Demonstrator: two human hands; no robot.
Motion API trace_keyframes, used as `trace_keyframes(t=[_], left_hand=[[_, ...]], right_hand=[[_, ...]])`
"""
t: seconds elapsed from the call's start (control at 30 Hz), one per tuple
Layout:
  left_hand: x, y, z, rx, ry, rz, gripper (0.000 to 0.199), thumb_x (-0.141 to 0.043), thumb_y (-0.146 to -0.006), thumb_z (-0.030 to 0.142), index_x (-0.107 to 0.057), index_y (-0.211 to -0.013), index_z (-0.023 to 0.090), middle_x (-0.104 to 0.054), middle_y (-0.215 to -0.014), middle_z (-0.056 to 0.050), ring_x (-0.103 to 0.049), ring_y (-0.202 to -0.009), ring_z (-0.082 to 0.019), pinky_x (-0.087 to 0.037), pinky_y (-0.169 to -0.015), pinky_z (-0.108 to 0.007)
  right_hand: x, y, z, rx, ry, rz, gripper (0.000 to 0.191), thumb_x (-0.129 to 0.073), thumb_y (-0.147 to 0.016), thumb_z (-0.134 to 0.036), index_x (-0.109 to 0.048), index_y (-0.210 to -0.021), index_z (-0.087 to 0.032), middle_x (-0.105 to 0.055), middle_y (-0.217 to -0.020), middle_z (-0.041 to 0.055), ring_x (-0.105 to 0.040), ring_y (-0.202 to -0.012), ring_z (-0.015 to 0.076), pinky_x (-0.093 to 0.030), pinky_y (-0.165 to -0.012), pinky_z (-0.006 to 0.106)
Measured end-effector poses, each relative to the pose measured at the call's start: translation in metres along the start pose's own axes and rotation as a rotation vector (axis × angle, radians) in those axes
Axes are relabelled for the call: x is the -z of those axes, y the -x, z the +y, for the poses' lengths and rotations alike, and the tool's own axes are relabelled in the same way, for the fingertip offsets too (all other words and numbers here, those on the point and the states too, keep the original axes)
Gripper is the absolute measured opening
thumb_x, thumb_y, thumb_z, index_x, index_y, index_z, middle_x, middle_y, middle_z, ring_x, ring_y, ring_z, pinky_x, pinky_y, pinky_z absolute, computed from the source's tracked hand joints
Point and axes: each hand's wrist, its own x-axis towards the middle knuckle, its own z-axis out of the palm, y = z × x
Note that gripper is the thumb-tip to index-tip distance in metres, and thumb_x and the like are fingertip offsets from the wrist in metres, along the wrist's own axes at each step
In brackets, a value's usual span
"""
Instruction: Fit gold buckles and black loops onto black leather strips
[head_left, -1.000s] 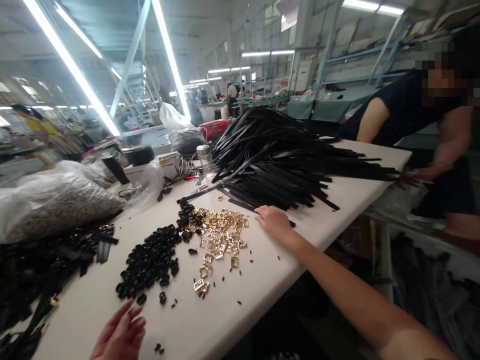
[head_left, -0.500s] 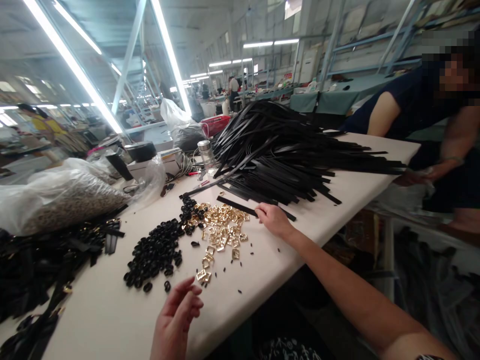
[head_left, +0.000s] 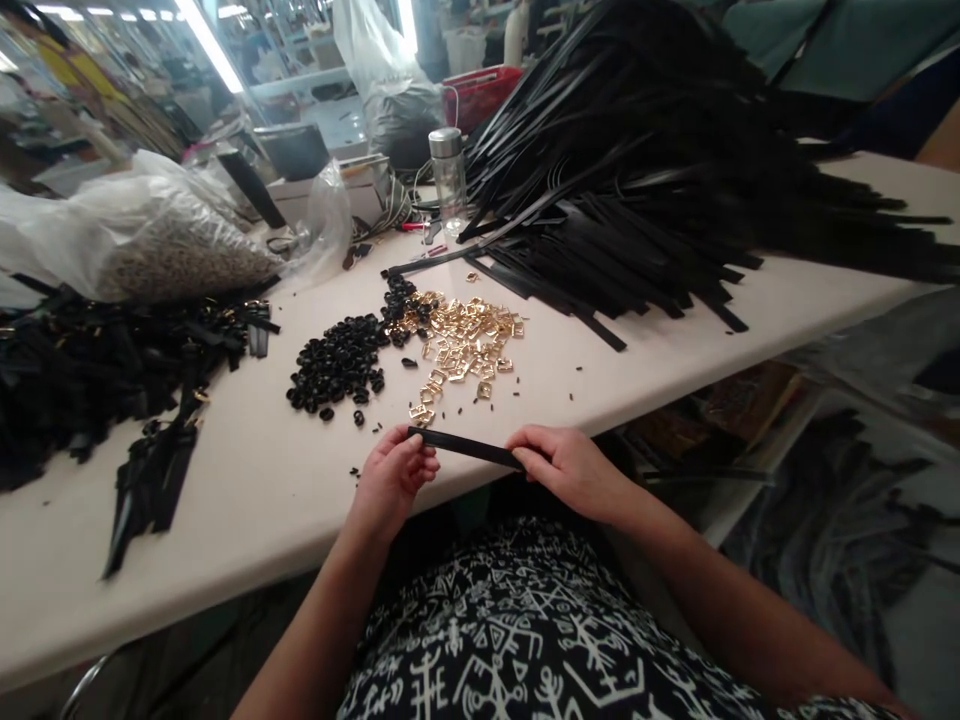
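Note:
A short black strap (head_left: 469,447) is stretched between my hands over the table's front edge. My left hand (head_left: 397,468) pinches its left end, and my right hand (head_left: 555,462) grips the right end. Just beyond the strap lie gold buckles (head_left: 469,335) in a loose heap. To their left is a pile of small black loops (head_left: 337,365). A large heap of long black straps (head_left: 637,180) spreads across the table behind and to the right.
Finished-looking black strap pieces with gold parts (head_left: 157,370) cover the table's left. Behind them lies a clear plastic bag (head_left: 172,245) of small parts. A glass bottle (head_left: 448,185) and a red basket (head_left: 484,95) stand at the back. The pale table (head_left: 277,500) ends close before me.
The view has tilted down. My right hand has brought the black strap from beside the buckles to the table's front edge, and my left hand has closed on its other end.

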Motion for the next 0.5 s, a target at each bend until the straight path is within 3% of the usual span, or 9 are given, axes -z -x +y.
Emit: trace_keyframes(t=[0.13,0.23,0.33,0.5], left_hand=[[-0.005,0.004,-0.002,0.072,0.039,-0.014,0.032,-0.080,-0.062,0.020,-0.057,-0.084,0.015,-0.065,-0.061,0.000,-0.061,-0.050,-0.009,-0.048,-0.045,-0.013],[-0.009,0.007,-0.006,0.101,0.049,-0.034,0.030,-0.079,-0.063,0.018,-0.057,-0.084,0.015,-0.065,-0.062,0.000,-0.061,-0.049,-0.008,-0.049,-0.045,-0.013],[-0.013,0.009,-0.011,0.106,0.070,-0.038,0.030,-0.079,-0.063,0.019,-0.057,-0.084,0.015,-0.066,-0.065,0.001,-0.063,-0.052,-0.009,-0.052,-0.048,-0.015],[-0.015,0.010,-0.016,0.108,0.090,-0.085,0.028,-0.080,-0.064,0.019,-0.058,-0.080,0.014,-0.064,-0.068,0.002,-0.061,-0.052,-0.007,-0.046,-0.043,-0.012]], right_hand=[[-0.011,-0.002,-0.012,0.091,0.098,-0.003,0.020,-0.055,-0.092,-0.026,-0.070,-0.105,-0.019,-0.073,-0.090,0.0042,-0.065,-0.080,0.0186,-0.046,-0.073,0.029],[-0.025,-0.004,-0.018,0.118,0.053,0.078,0.032,-0.061,-0.090,-0.026,-0.062,-0.122,-0.020,-0.073,-0.103,0.0058,-0.067,-0.090,0.0203,-0.048,-0.080,0.031],[-0.037,-0.005,-0.020,0.210,0.002,0.181,0.024,-0.062,-0.091,-0.024,-0.065,-0.115,-0.021,-0.072,-0.106,0.0046,-0.066,-0.096,0.0192,-0.048,-0.085,0.030],[-0.046,-0.007,-0.016,0.340,0.089,0.309,0.016,-0.062,-0.093,-0.027,-0.068,-0.106,-0.020,-0.071,-0.094,0.0038,-0.065,-0.088,0.0175,-0.048,-0.079,0.028]])
